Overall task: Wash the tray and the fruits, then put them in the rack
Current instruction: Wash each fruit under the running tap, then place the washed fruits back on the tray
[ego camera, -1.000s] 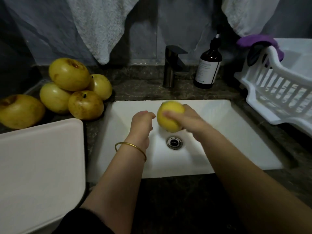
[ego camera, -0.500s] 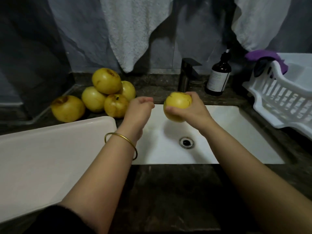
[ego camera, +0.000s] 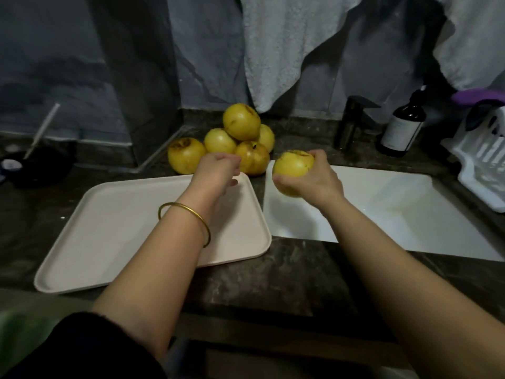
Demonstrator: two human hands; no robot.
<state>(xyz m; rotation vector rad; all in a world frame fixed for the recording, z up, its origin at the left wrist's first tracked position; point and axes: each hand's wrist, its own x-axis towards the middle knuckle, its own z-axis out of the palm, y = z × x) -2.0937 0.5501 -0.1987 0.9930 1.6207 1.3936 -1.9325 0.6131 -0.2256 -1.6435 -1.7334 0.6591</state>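
Behind one tray (ego camera: 109,236) lie five fruits (ego camera: 241,125), hand (ego camera: 317,184) gripping a sixth (ego camera: 291,166)

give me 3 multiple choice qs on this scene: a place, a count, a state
1. Where is the pale pink rectangular tray relative to the white sink?
A. inside it
B. on the dark counter, left of it
C. behind it

2. How many round yellow fruits are piled on the counter?
A. three
B. eight
C. five

3. The right hand is:
A. holding a single yellow fruit in its grip
B. flat on the tray
C. empty

1 B, it lies beside the sink; 2 C, five show; 3 A, the hand wraps it.
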